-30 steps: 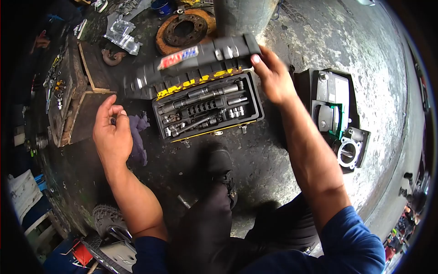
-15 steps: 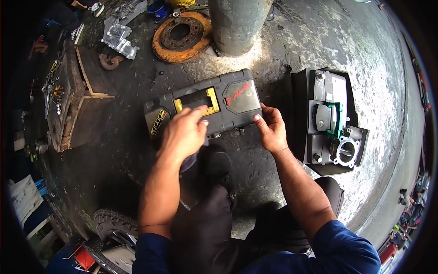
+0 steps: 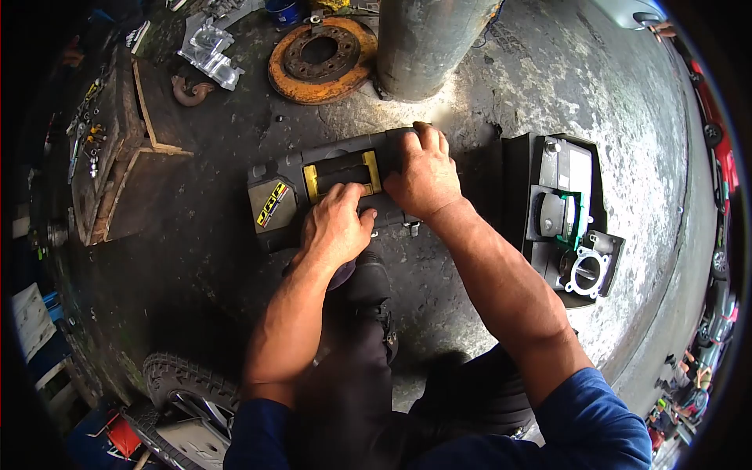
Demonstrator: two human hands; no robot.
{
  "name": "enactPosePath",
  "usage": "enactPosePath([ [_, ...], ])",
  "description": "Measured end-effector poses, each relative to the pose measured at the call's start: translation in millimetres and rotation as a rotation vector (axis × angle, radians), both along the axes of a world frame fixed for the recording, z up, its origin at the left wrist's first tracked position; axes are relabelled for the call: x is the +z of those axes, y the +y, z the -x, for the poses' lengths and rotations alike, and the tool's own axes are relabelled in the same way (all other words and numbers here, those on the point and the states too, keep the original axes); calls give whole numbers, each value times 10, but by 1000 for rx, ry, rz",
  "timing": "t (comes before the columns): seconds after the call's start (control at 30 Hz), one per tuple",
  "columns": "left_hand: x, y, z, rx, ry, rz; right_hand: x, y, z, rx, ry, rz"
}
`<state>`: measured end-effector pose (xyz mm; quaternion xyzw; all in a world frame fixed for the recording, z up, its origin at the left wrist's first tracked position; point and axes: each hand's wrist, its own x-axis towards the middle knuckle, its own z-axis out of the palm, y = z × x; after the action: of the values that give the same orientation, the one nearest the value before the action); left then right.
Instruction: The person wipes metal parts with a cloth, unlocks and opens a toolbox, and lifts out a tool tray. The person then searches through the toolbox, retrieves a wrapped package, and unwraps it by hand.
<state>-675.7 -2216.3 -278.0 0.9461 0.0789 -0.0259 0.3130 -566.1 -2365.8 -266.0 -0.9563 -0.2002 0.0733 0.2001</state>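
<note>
A dark grey toolbox [image 3: 274,174] lies on the floor in front of me, with a yellow-framed handle [image 3: 310,184] in its lid and a yellow label [image 3: 272,204] at its left end. My left hand [image 3: 338,227] is closed on its near side, bent fingers over the lid by the handle and thumb toward the near edge. At the right end, my right hand [image 3: 427,176] lies across the lid, fingers wrapped over the far edge. It covers the panel with red writing. A metal latch [image 3: 412,229] shows on the near side.
To the right stands a black case [image 3: 517,164] with a throttle body [image 3: 587,270] on it. A rusty brake disc [image 3: 322,61] lies by a pillar [image 3: 419,51]. A wooden box [image 3: 117,149] with tools stands left. A tyre [image 3: 176,372] is at lower left.
My right hand has moved from the toolbox's right near corner up onto the lid and far edge. The left hand has shifted slightly right, still by the handle. The view has tilted slightly.
</note>
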Motion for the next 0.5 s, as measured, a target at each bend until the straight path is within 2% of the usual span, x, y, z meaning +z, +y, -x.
enactPosePath([
  [0.03,9,1,0,-1,6,-4,22,23,3,-6,5,11],
  [0.17,12,17,9,-3,5,13,88,-307,-91,28,25,-396],
  [0.23,27,19,14,-2,30,58,-40,-558,-173,-169,493,-911],
  [0.3,48,23,-18,-13,48,77,-212,-807,-295,-207,472,-1133],
  [0.37,66,25,-29,-27,68,72,-282,-1010,-373,-224,678,-1406],
  [0.5,77,49,-66,-56,50,64,-251,-1106,-326,-349,693,-1495],
])
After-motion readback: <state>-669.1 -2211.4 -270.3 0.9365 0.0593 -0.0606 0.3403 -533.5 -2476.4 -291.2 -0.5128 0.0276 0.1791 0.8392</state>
